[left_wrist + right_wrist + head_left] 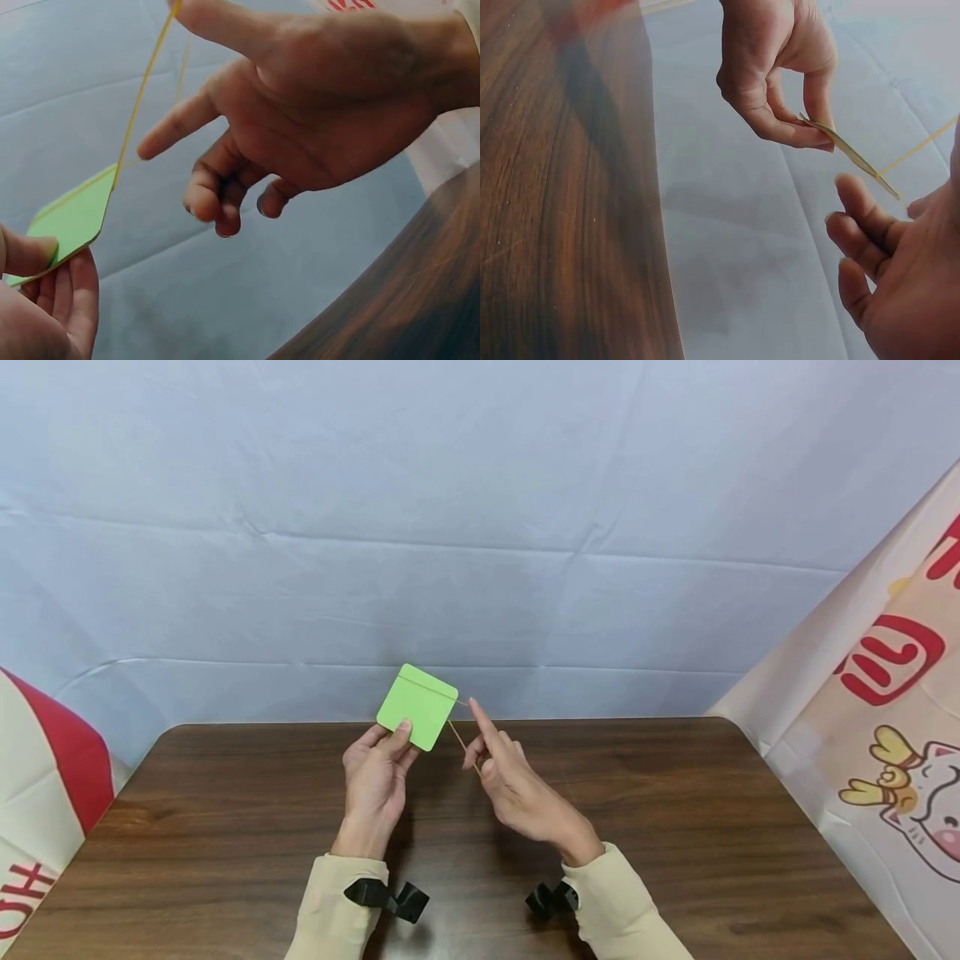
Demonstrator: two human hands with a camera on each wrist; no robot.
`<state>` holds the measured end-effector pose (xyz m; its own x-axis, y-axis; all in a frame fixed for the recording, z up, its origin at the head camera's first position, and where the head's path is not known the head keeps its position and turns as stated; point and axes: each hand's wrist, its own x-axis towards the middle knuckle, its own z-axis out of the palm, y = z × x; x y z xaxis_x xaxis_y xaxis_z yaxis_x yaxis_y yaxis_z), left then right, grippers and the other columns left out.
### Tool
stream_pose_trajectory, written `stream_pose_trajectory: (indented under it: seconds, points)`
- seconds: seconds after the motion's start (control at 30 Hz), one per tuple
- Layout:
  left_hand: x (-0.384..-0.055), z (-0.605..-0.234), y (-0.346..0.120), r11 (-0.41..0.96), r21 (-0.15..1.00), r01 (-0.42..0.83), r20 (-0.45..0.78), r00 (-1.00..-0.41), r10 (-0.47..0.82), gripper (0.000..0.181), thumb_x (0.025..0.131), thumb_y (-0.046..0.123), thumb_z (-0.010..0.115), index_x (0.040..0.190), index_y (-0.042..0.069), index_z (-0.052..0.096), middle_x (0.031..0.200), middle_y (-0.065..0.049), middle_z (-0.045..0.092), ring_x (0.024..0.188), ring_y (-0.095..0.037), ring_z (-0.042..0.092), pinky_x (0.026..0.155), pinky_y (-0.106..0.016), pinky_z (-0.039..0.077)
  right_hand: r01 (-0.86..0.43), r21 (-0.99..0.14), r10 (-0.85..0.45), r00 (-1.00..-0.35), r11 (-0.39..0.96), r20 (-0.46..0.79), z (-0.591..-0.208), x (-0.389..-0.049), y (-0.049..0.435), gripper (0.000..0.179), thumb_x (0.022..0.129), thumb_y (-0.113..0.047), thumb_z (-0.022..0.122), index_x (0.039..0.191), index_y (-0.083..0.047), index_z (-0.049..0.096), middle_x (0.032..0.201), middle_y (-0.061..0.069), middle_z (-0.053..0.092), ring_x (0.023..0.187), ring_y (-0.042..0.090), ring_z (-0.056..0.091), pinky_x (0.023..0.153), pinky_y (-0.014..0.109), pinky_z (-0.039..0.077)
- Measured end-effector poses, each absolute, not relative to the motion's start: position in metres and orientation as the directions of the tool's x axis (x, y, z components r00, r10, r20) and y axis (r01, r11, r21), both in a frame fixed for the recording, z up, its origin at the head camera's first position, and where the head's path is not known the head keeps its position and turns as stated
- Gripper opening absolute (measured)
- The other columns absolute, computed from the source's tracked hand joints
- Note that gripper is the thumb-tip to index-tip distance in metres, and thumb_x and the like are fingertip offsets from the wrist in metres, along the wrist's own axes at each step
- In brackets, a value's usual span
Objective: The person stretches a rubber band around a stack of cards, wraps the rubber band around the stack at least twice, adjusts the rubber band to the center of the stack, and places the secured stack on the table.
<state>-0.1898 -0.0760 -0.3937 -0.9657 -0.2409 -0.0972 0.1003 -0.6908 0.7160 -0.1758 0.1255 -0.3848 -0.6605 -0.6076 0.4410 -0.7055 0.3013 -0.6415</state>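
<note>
My left hand (pixel 375 781) pinches a thin light-green square card (pixel 426 703) with rounded corners, thumb on its front face and fingers behind. From the side, in the right wrist view, the card's edge (pixel 849 150) looks like more than one layer, slightly parted. A thin yellow rubber band (pixel 139 105) crosses the card near its top edge and stretches off one side to my right hand (pixel 517 789). There the band loops over the spread thumb and the extended index finger. The other right fingers are bent loosely and hold nothing.
Beneath both hands lies a dark wood-grain table (pixel 247 827). A pale cloth backdrop (pixel 480 527) hangs behind its far edge, with printed cloth (pixel 892 693) at the right and a red-and-white one (pixel 67 760) at the left. Black camera mounts (pixel 386 897) sit on the wrists.
</note>
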Motion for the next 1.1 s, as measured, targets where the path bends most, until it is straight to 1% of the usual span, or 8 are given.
stream_pose_trajectory:
  seconds: [0.1, 0.23, 0.47, 0.6, 0.8, 0.9, 1.03, 1.1]
  points:
    - [-0.189, -0.393, -0.074, -0.666, 0.733, 0.139, -0.065, -0.96, -0.272, 0.03, 0.095, -0.012, 0.061, 0.124, -0.015, 0.055, 0.098, -0.01, 0.068, 0.087, -0.015, 0.07, 0.076, -0.028, 0.059, -0.667, -0.677, -0.585, -0.696, 0.311, 0.416, -0.383, -0.174, 0.126, 0.082, 0.1, -0.067, 0.008, 0.164, -0.015, 0.007, 0.103, 0.001, 0.049, 0.096, 0.017, 0.044, 0.087, 0.044, 0.027]
    - [-0.189, -0.392, -0.073, -0.633, 0.755, 0.17, -0.02, -0.959, -0.282, 0.031, 0.094, -0.013, 0.061, 0.124, -0.017, 0.055, 0.098, -0.01, 0.069, 0.088, -0.016, 0.07, 0.076, -0.027, 0.059, -0.635, -0.716, -0.572, -0.715, 0.291, 0.402, -0.38, -0.175, 0.128, 0.087, 0.099, -0.069, 0.001, 0.162, -0.013, 0.02, 0.099, 0.006, 0.05, 0.093, 0.02, 0.044, 0.087, 0.044, 0.028]
    - [-0.189, -0.392, -0.08, -0.598, 0.774, 0.21, 0.079, -0.968, -0.238, 0.026, 0.093, -0.015, 0.062, 0.119, -0.015, 0.058, 0.097, -0.011, 0.068, 0.087, -0.016, 0.07, 0.078, -0.029, 0.059, -0.626, -0.765, -0.566, -0.688, 0.148, 0.454, -0.379, -0.183, 0.135, 0.086, 0.103, -0.063, 0.003, 0.155, -0.005, 0.039, 0.094, 0.005, 0.046, 0.1, 0.026, 0.049, 0.103, 0.057, 0.032]
    - [-0.189, -0.393, -0.082, -0.58, 0.779, 0.238, 0.13, -0.966, -0.222, 0.022, 0.092, -0.015, 0.063, 0.113, -0.009, 0.064, 0.096, -0.01, 0.069, 0.085, -0.016, 0.071, 0.078, -0.03, 0.059, -0.622, -0.771, -0.564, -0.689, 0.137, 0.455, -0.381, -0.186, 0.137, 0.087, 0.103, -0.063, 0.004, 0.153, -0.004, 0.043, 0.093, 0.005, 0.047, 0.099, 0.025, 0.049, 0.103, 0.062, 0.031]
    - [-0.188, -0.393, -0.088, -0.53, 0.79, 0.309, 0.238, -0.951, -0.2, 0.022, 0.091, -0.016, 0.063, 0.107, -0.001, 0.069, 0.096, -0.009, 0.072, 0.084, -0.015, 0.072, 0.077, -0.03, 0.059, -0.62, -0.772, -0.556, -0.693, 0.137, 0.458, -0.38, -0.187, 0.141, 0.093, 0.101, -0.067, 0.005, 0.146, -0.002, 0.053, 0.09, 0.005, 0.049, 0.092, 0.024, 0.05, 0.094, 0.048, 0.04]
    - [-0.187, -0.392, -0.092, -0.494, 0.799, 0.343, 0.293, -0.939, -0.179, 0.024, 0.091, -0.016, 0.064, 0.107, -0.001, 0.071, 0.098, -0.009, 0.072, 0.087, -0.016, 0.072, 0.077, -0.03, 0.059, -0.621, -0.771, -0.545, -0.699, 0.14, 0.463, -0.379, -0.188, 0.143, 0.094, 0.1, -0.068, 0.006, 0.14, -0.002, 0.06, 0.088, 0.004, 0.05, 0.089, 0.023, 0.049, 0.087, 0.042, 0.044]
    - [-0.186, -0.391, -0.097, -0.397, 0.831, 0.391, 0.364, -0.92, -0.145, 0.025, 0.089, -0.016, 0.067, 0.108, -0.002, 0.072, 0.1, -0.008, 0.073, 0.091, -0.017, 0.072, 0.078, -0.028, 0.059, -0.625, -0.766, -0.539, -0.7, 0.147, 0.468, -0.379, -0.189, 0.146, 0.095, 0.101, -0.068, 0.008, 0.131, -0.001, 0.067, 0.087, 0.003, 0.051, 0.088, 0.022, 0.051, 0.084, 0.038, 0.043]
    - [-0.185, -0.39, -0.101, -0.318, 0.853, 0.414, 0.395, -0.91, -0.124, 0.023, 0.087, -0.015, 0.069, 0.107, -0.005, 0.072, 0.098, -0.006, 0.074, 0.088, -0.015, 0.071, 0.076, -0.026, 0.058, -0.622, -0.771, -0.546, -0.697, 0.137, 0.465, -0.379, -0.19, 0.148, 0.095, 0.101, -0.068, 0.01, 0.126, 0.002, 0.07, 0.088, 0.003, 0.052, 0.088, 0.021, 0.053, 0.083, 0.037, 0.043]
